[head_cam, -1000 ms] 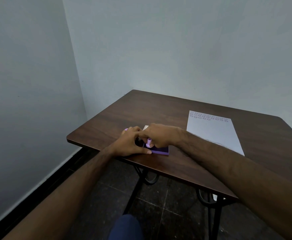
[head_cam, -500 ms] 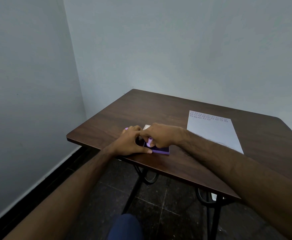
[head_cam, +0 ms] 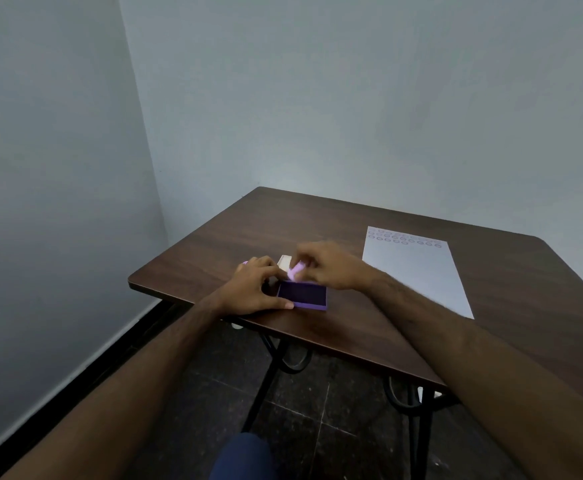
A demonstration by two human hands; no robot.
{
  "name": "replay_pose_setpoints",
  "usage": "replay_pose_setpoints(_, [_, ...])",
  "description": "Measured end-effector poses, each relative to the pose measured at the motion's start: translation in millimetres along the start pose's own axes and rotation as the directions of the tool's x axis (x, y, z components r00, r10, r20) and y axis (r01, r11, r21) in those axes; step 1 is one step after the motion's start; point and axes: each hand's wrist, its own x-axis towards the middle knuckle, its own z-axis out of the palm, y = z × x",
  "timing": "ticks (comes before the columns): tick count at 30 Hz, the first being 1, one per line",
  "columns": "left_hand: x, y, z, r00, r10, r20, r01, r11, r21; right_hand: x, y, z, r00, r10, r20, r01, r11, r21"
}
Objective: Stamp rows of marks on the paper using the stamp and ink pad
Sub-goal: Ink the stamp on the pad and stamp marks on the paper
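A purple ink pad (head_cam: 303, 294) lies open near the front left edge of the brown table (head_cam: 352, 334), its dark pad showing. My left hand (head_cam: 253, 289) rests against the pad's left side, thumb along its front edge. My right hand (head_cam: 328, 266) holds a small light-purple stamp (head_cam: 296, 270) tilted just above the pad's far edge. A white sheet of paper (head_cam: 418, 275) lies to the right, with three rows of purple round marks (head_cam: 404, 238) across its far end.
A pale lid or card (head_cam: 284, 261) lies just behind the ink pad, partly hidden by my fingers. The table stands in a corner, with grey walls on the left and behind. Black metal table legs (head_cam: 265, 379) and a dark tiled floor show below.
My right hand has lifted the stamp off the ink pad and drawn back to the right, uncovering the dark pad. My left hand stays on the pad.
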Motion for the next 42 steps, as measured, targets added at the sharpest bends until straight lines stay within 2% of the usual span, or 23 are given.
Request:
replay_pose_setpoints(2, [1, 1, 0, 1.0, 0.007, 0.014, -0.007, 1.0, 0.016, -18, 15, -12, 0.97, 0.155, -0.185, -0.081, 0.931, 0.356])
replay_pose_setpoints(5, [3, 2, 2, 1.0, 0.024, -0.011, -0.024, 0.999, 0.039, -51, 40, -27, 0.9, 0.357, -0.25, -0.039, 0.636, 0.77])
replay_pose_setpoints(7, [6, 5, 4, 0.996, 0.049, -0.076, -0.046, 0.998, 0.047, -71, 57, -32, 0.873, 0.426, -0.238, 0.021, 0.455, 0.89])
replay_pose_setpoints(9, [15, 17, 9, 0.983, 0.095, -0.16, -0.083, 0.993, 0.081, -86, 72, -36, 0.833, 0.502, -0.232, 0.03, 0.377, 0.926])
replay_pose_setpoints(11, [31, 40, 15, 0.972, 0.155, -0.177, -0.129, 0.98, 0.149, -96, 85, -38, 0.744, 0.616, -0.258, -0.055, 0.441, 0.896])
replay_pose_setpoints(13, [50, 66, 25, 0.975, 0.208, -0.084, -0.183, 0.953, 0.24, -106, 99, -38, 0.649, 0.672, -0.357, -0.225, 0.617, 0.754])
replay_pose_setpoints(15, [67, 90, 38, 0.973, 0.229, 0.029, -0.227, 0.927, 0.298, -116, 110, -36, 0.633, 0.627, -0.454, -0.368, 0.76, 0.536])
replay_pose_setpoints(17, [80, 109, 52, 0.971, 0.228, 0.075, -0.24, 0.922, 0.303, -124, 116, -33, 0.667, 0.587, -0.459, -0.429, 0.806, 0.409])
replay_pose_setpoints(22, [98, 137, 77, 0.982, 0.174, 0.072, -0.186, 0.958, 0.22, -144, 123, -23, 0.754, 0.526, -0.394, -0.446, 0.85, 0.28])
replay_pose_setpoints(26, [105, 141, 91, 0.987, 0.14, 0.078, -0.151, 0.975, 0.161, -171, 121, -27, 0.786, 0.481, -0.388, -0.41, 0.876, 0.254])
replay_pose_setpoints(31, [109, 145, 101, 0.987, 0.131, 0.093, -0.142, 0.983, 0.119, -224, 115, -45, 0.842, 0.453, -0.294, -0.349, 0.871, 0.346])
replay_pose_setpoints(37, [110, 144, 105, 0.982, 0.156, 0.105, -0.17, 0.975, 0.143, -283, 117, -72, 0.883, 0.457, -0.112, -0.375, 0.827, 0.419])
replay_pose_setpoints(42, [103, 153, 108, 0.963, 0.189, 0.191, -0.227, 0.952, 0.204, -312, 130, -87, 0.894, 0.446, -0.045, -0.343, 0.745, 0.572])
